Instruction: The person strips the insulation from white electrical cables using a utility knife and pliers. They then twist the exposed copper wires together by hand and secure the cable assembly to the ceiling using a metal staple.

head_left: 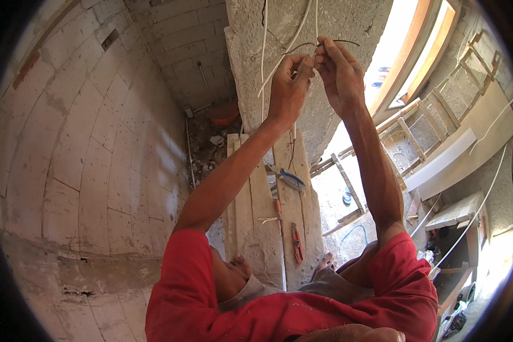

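Note:
Both arms reach up to a rough concrete surface with wires hanging in front of it. My left hand [289,88] is closed, thumb and fingers pinched on a thin wire end. Close beside it, my right hand [342,74] pinches a dark electrical wire [349,41], whose free end sticks out to the right past the fingers. The exact joint between the fingertips is too small to make out. White cables [263,54] hang around my left hand, one passing behind it.
I sit on wooden planks [251,222]. On them lie blue-handled pliers [291,180], red-handled pliers [297,244] and a slim red-handled tool [278,208]. A block wall [97,148] rises at left. Wooden ladders [433,117] and boards stand lower at right.

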Action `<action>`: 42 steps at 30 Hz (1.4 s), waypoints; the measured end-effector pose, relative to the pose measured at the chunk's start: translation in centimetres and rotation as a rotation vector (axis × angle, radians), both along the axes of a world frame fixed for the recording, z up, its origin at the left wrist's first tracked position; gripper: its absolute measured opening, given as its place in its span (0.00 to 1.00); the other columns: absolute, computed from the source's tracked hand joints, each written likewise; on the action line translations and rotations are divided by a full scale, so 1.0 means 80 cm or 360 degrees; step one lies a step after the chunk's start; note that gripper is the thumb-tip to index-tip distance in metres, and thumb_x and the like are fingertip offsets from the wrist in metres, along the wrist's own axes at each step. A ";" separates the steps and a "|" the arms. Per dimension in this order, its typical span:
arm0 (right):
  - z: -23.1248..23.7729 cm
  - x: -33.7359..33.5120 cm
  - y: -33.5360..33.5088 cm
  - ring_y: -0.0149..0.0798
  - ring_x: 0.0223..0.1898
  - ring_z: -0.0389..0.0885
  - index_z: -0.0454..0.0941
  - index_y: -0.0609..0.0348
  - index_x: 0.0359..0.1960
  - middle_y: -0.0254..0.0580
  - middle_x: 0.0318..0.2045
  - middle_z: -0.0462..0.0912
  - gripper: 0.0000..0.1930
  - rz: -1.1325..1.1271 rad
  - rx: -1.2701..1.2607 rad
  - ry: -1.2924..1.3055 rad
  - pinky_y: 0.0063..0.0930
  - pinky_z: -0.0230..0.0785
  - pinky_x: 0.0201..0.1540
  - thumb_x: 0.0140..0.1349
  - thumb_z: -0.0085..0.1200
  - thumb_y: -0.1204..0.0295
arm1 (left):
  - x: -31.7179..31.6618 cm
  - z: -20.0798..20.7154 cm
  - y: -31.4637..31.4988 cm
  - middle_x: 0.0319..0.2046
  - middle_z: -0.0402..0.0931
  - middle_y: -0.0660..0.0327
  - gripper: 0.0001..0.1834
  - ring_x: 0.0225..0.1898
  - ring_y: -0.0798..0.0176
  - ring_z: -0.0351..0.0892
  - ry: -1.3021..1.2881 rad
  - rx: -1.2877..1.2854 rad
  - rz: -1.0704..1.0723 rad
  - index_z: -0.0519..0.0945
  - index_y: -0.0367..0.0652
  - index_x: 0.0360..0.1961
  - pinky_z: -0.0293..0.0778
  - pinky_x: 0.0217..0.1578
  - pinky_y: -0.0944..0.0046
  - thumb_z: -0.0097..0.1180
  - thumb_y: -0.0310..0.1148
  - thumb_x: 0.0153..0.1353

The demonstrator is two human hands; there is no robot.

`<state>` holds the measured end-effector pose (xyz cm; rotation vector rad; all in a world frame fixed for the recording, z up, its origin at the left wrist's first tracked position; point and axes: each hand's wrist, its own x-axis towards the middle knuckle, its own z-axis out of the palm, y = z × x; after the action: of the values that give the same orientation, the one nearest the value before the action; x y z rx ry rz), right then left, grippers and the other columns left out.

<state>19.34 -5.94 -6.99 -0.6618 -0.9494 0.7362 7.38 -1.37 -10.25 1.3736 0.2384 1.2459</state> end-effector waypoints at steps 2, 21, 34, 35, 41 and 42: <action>0.001 0.003 0.003 0.29 0.38 0.79 0.79 0.68 0.53 0.35 0.36 0.82 0.16 0.0105 0.0063 0.0147 0.26 0.74 0.45 0.73 0.52 0.67 | 0.003 0.001 -0.003 0.33 0.74 0.67 0.17 0.29 0.78 0.66 -0.0047 -0.0006 -0.0006 0.77 0.40 0.49 0.64 0.28 0.74 0.56 0.45 0.74; 0.009 0.003 0.002 0.29 0.37 0.78 0.80 0.71 0.53 0.35 0.33 0.81 0.14 0.0234 0.0174 0.0147 0.26 0.73 0.46 0.70 0.53 0.75 | 0.007 -0.004 -0.008 0.34 0.74 0.66 0.16 0.32 0.75 0.68 -0.0135 0.0062 0.0027 0.75 0.40 0.48 0.67 0.32 0.72 0.58 0.44 0.74; 0.014 0.009 0.003 0.32 0.31 0.72 0.79 0.64 0.40 0.34 0.28 0.74 0.07 0.0358 0.0054 0.0268 0.30 0.71 0.36 0.67 0.51 0.74 | 0.007 -0.006 -0.019 0.33 0.73 0.66 0.16 0.31 0.75 0.68 -0.0112 0.0097 0.0002 0.75 0.40 0.48 0.67 0.32 0.71 0.57 0.44 0.74; 0.013 0.013 0.005 0.32 0.31 0.72 0.79 0.64 0.39 0.34 0.28 0.73 0.06 0.0377 0.0062 0.0246 0.30 0.71 0.36 0.66 0.51 0.74 | 0.006 -0.005 -0.020 0.33 0.72 0.66 0.16 0.31 0.75 0.68 -0.0076 0.0112 0.0009 0.75 0.40 0.48 0.67 0.32 0.71 0.57 0.43 0.74; 0.015 0.033 -0.004 0.32 0.31 0.72 0.81 0.63 0.44 0.34 0.29 0.73 0.10 0.0512 -0.0080 0.0084 0.31 0.72 0.37 0.67 0.50 0.74 | 0.008 -0.007 -0.029 0.33 0.72 0.66 0.16 0.31 0.74 0.67 -0.0062 0.0104 -0.0038 0.74 0.40 0.48 0.67 0.32 0.70 0.57 0.42 0.74; 0.016 0.028 -0.005 0.32 0.31 0.73 0.82 0.63 0.46 0.34 0.30 0.74 0.11 0.0429 -0.0127 0.0006 0.31 0.72 0.38 0.68 0.49 0.73 | 0.007 -0.004 -0.028 0.33 0.72 0.66 0.15 0.31 0.74 0.67 -0.0098 0.0088 -0.0035 0.74 0.40 0.48 0.67 0.33 0.70 0.57 0.42 0.74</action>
<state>21.58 -6.35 -5.70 -0.6077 -1.0214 1.0180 7.94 -3.62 -10.54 1.3797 0.1465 1.2822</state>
